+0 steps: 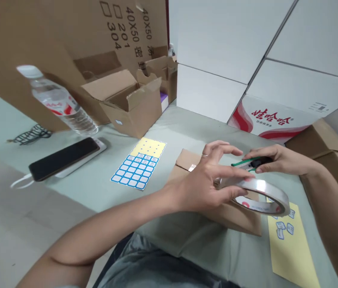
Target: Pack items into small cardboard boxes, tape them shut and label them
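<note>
Closest to the camera, a grey garment point(145, 264) runs along the bottom edge, and two bare forearms reach out over it. The left hand point(199, 184) wears one ring, and its fingers point(225, 172) curve narrowly around one roll of clear tape point(261, 186), held tilted above one flat piece of brown cardboard point(231, 216). The printing on the roll's core is too small to read. The right hand point(279, 160) pinches one green-and-black utility knife point(247, 163), its front end just beside the left fingers.

A yellow sheet point(291, 252) with a few blue-edged labels lies to the right on the pale green counter point(91, 196). To the left is one blue-gridded label sheet point(136, 170) with a yellow end. Beyond it lie one black phone point(64, 159) on a white power bank point(82, 165), a white cable point(20, 183), a black cord point(31, 135) and one water bottle point(58, 102) with a red label. Two open cardboard boxes point(133, 108) stand against a large cardboard sheet point(133, 32) printed "40X50", "201" and "304". White cartons point(277, 116) at the back carry red Chinese characters, apparently 娃哈哈.
</note>
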`<state>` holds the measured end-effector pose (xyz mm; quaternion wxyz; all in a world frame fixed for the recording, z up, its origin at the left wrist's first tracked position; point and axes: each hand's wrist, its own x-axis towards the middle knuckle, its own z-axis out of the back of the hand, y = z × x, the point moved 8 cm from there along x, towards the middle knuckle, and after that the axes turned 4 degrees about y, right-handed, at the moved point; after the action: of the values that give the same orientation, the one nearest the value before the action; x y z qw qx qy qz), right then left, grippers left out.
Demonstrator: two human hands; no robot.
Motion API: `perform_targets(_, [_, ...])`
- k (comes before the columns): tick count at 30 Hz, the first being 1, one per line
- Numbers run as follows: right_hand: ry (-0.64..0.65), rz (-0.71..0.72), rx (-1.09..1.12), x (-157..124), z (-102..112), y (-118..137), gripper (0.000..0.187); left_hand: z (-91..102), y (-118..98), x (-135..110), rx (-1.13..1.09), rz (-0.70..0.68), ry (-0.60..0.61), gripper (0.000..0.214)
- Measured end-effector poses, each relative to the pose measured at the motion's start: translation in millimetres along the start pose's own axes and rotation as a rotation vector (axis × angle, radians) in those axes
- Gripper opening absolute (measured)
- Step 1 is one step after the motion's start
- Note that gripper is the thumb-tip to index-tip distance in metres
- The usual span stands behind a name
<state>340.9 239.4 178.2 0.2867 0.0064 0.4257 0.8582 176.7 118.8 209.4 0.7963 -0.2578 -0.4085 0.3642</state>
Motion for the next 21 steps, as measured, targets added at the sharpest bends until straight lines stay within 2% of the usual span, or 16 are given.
perform_targets(4, [0.248, -0.043, 0.037, 15.2, -11.1, 10.0, 0.032, 0.2, -1.0, 3.6, -0.052, 0.0, 0.001, 0.022])
perform_targets(6, [0.317, -0.06, 0.034, 20.7, -13.2, 14.5, 0.032, -0.6, 0.4, 4.3, -0.069, 0.0, 0.003, 0.021])
perform_targets(13, [0.41, 0.049, -0.074, 40.8, -15.7, 34.1, 0.032, -6.0, 1.8, 2.3, -0.197, -0.094, 0.01, 0.021])
perform_targets(18, [0.458, 0.016, -0.171, 33.2, -13.7, 42.6, 0.031, -0.7, 9.3, -1.1, -0.21, -0.042, -0.037, 0.02])
perform_targets(21, [0.471, -0.018, -0.186, 29.6, -11.7, 43.8, 0.03, -0.4, 16.1, -1.8, -0.251, 0.036, -0.02, 0.018])
